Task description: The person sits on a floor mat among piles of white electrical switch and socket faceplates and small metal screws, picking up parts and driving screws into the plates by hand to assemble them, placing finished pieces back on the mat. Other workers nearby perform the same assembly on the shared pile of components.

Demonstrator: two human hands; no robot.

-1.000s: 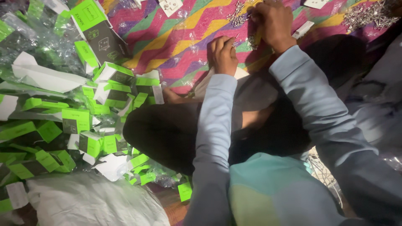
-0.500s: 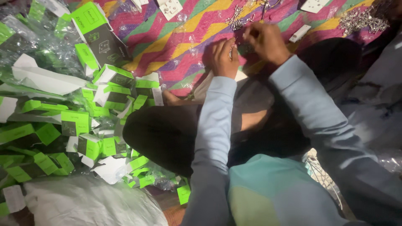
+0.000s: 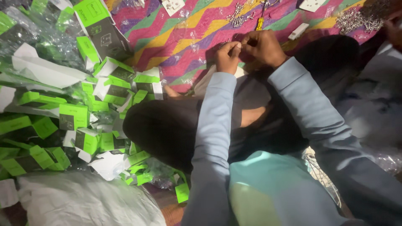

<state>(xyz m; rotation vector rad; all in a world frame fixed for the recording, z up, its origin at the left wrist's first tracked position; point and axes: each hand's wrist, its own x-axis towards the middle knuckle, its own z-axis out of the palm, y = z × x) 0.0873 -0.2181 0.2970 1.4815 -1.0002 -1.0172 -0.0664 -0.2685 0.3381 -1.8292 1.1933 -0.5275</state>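
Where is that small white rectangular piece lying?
In the head view, the white piece lies upper right on the zigzag cloth, just beyond the right hand.

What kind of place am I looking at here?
Probably an informal floor workspace for hand-packing small hardware. The person sits on a zigzag-patterned mat, with a heap of green-and-white packaging cards on one side and piles of small metal parts ahead.

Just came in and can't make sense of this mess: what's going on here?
A person in a light blue top sits on a zigzag mat, with the left hand and right hand brought together, fingertips pinching something too small to make out. Small metal pieces lie scattered on the mat just beyond the hands, with another heap at the far right. A big pile of green and white cards in clear bags lies to the left.
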